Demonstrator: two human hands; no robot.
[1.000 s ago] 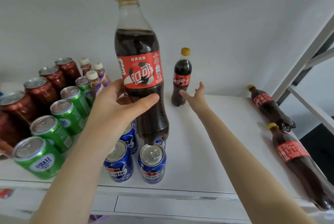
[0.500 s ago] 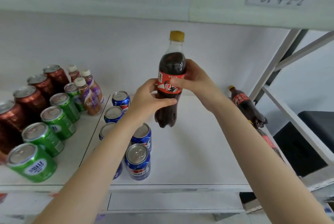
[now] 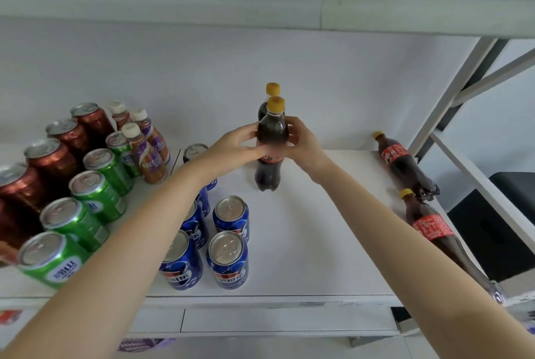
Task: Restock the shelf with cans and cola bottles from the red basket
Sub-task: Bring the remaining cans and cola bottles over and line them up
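White shelf [image 3: 318, 228]: cola bottle [image 3: 267, 175] upright between left grip [image 3: 237, 148] and right grip [image 3: 304, 143], both grasping it

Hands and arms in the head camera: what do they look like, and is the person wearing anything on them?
Nothing worn shows. The left hand and right hand are bare, with no gloves, rings or watch in view. The left forearm and right forearm are bare too; no sleeve shows.

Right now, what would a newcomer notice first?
The left hand and right hand grip an upright cola bottle at centre, in front of a second standing bottle. Brown cans, green cans and blue cans crowd the left side; two more bottles lie on their sides along the right edge.
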